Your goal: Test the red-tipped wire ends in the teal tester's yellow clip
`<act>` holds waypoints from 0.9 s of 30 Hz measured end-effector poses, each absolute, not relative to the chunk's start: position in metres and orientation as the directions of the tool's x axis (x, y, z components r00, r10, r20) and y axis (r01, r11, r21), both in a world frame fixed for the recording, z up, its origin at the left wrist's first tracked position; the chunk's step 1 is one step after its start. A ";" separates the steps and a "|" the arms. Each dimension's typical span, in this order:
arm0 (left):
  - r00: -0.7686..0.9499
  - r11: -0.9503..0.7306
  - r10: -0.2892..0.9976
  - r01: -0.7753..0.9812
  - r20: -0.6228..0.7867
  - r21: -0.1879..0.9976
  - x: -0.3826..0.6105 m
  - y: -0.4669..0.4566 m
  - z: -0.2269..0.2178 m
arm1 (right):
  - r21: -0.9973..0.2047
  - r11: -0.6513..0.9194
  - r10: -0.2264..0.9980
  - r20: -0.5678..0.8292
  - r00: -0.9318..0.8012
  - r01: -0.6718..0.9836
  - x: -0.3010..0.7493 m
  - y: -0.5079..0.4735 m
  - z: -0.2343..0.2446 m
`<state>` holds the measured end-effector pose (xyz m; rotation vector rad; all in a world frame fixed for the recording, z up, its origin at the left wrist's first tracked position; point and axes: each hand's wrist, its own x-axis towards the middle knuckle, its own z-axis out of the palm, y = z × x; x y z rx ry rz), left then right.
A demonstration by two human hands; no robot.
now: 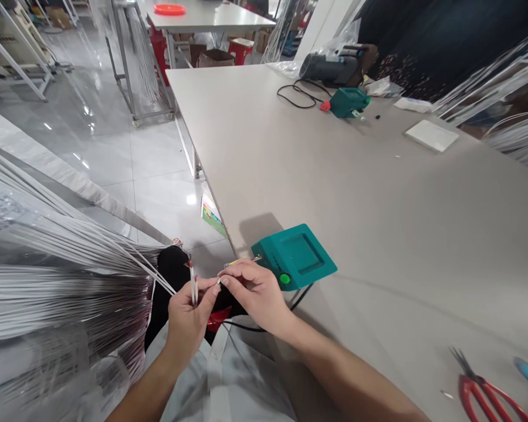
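Observation:
My left hand is closed around a few thin white cables, two of whose ends stick up with reddish tips. Between its thumb and forefinger is a small whitish end piece, too small to name. My right hand pinches at that same piece, its fingertips meeting those of the left. Just beyond the right hand lies a green soldering station with a round green button, at the table's edge. A yellow-handled tool shows partly behind my right fingers.
On the left hangs a large bundle of white cables. Red-handled pliers lie at the near right of the table. At the back are a green device, a black cord and a white block.

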<state>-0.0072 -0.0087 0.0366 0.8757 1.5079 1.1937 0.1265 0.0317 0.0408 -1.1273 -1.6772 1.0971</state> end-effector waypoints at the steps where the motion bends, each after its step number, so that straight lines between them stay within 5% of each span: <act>1: -0.255 0.252 0.934 -0.031 -0.251 0.967 -0.007 -0.009 0.036 | -0.946 0.223 0.952 0.159 -0.261 0.237 0.126 0.032 0.040; 8: -0.176 0.350 0.914 -0.106 -0.364 0.931 -0.009 -0.011 0.032 | -0.876 0.355 0.904 0.233 -0.358 0.327 0.129 0.031 0.039; 15: -0.174 0.294 0.942 0.014 -0.287 0.956 -0.013 -0.009 0.037 | -0.773 0.483 0.863 0.343 -0.370 0.411 0.143 0.039 0.049; 21: -0.029 0.232 0.973 0.123 -0.230 0.965 -0.018 -0.007 0.038 | -0.732 0.615 0.685 0.314 -0.658 0.291 0.149 0.053 0.060; 24: 0.055 0.211 0.974 0.148 -0.221 0.966 -0.023 -0.006 0.039 | -0.801 0.554 0.642 0.240 -0.728 0.225 0.149 0.057 0.063; 27: 0.075 0.226 0.971 0.023 -0.227 0.974 -0.025 -0.007 0.039 | -0.934 0.334 0.703 0.159 -0.693 0.125 0.145 0.056 0.063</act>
